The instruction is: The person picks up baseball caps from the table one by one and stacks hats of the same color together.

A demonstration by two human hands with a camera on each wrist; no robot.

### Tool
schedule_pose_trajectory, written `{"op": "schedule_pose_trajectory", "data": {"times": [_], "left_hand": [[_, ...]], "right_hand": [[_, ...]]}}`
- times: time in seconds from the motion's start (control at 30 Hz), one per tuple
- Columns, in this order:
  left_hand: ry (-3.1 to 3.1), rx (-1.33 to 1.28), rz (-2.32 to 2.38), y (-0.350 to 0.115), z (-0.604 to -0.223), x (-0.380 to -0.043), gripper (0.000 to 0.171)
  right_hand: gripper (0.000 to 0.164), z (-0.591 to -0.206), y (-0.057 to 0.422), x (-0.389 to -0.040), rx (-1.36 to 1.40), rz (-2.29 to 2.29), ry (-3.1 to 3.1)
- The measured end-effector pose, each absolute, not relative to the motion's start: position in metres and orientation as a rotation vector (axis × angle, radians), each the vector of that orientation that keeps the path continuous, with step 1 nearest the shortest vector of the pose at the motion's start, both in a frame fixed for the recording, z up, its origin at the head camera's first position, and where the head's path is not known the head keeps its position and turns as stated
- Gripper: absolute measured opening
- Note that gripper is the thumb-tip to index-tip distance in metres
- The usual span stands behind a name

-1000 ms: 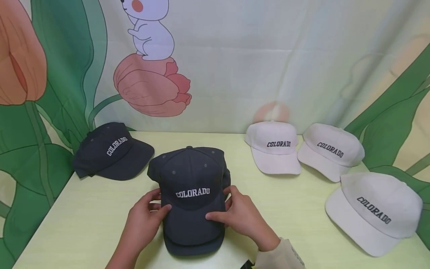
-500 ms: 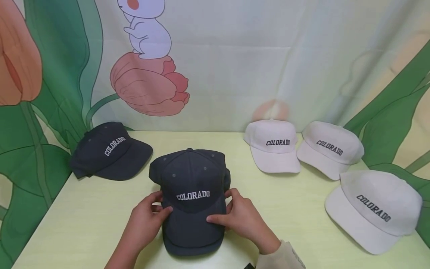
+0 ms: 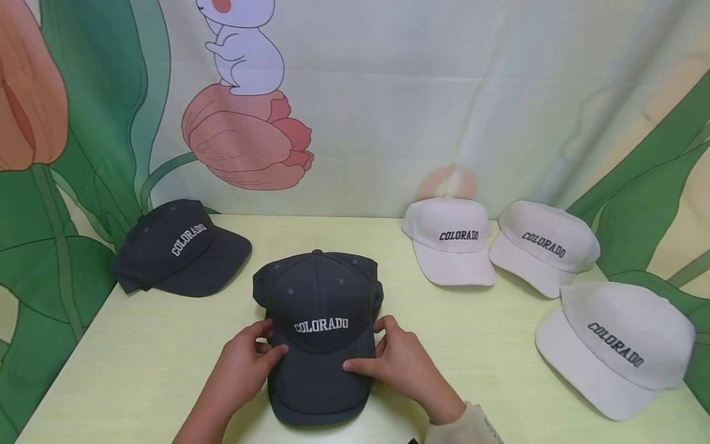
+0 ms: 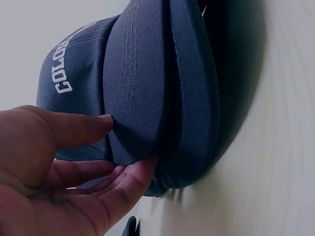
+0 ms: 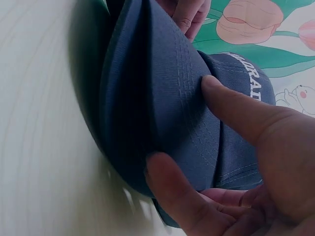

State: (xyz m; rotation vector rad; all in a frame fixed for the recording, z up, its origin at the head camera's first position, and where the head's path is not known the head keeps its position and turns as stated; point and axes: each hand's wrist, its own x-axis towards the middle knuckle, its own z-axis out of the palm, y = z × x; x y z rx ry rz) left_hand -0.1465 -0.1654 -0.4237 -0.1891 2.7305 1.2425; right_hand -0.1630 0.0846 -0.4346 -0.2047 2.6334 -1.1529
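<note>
A dark navy baseball cap (image 3: 318,302) with white COLORADO lettering sits over a second navy cap, whose brim (image 4: 194,108) shows beneath the upper brim in the left wrist view. My left hand (image 3: 249,364) pinches the left edge of the upper brim, thumb on top and fingers underneath. On the opposite edge, my right hand (image 3: 402,367) grips the same brim with its thumb (image 5: 231,105) on top. Most of the lower cap is hidden under the upper one. Both brims point toward me.
Another navy cap (image 3: 185,250) lies at the back left of the pale yellow-green table (image 3: 133,370). Three white COLORADO caps stand on the right: one at the back (image 3: 452,240), one beside it (image 3: 546,243) and one nearer (image 3: 618,348). A printed curtain (image 3: 360,123) hangs behind.
The upper cap has come down and slightly toward me, so its brim now covers more of the lower brim. Both hands moved with it, keeping their hold.
</note>
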Motion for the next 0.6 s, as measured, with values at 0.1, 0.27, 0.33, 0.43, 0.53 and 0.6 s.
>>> {"op": "schedule_pose_trajectory", "data": {"times": [0.1, 0.27, 0.33, 0.43, 0.53, 0.6], "left_hand": [[2.721, -0.187, 1.22, -0.1659, -0.4243, -0.1467, 0.054], [2.689, -0.199, 1.187, -0.167, -0.4262, -0.148, 0.053], [2.672, -0.199, 1.179, -0.1675, -0.4269, -0.1484, 0.053], [2.668, -0.193, 1.15, -0.1684, -0.4268, -0.1479, 0.052], [2.68, -0.165, 1.135, -0.1702, -0.4262, -0.1461, 0.053], [2.695, -0.146, 1.122, -0.1714, -0.4257, -0.1446, 0.053]], "right_hand": [[0.075, -0.4352, 0.0846, -0.1622, -0.204, -1.13, 2.639], [0.072, -0.437, 0.0847, -0.1614, -0.22, -1.091, 2.634], [0.072, -0.4376, 0.0846, -0.1612, -0.225, -1.087, 2.625], [0.07, -0.4386, 0.0845, -0.1609, -0.235, -1.083, 2.618], [0.069, -0.4395, 0.0839, -0.1603, -0.253, -1.077, 2.619], [0.068, -0.4399, 0.0834, -0.1597, -0.264, -1.071, 2.624]]}}
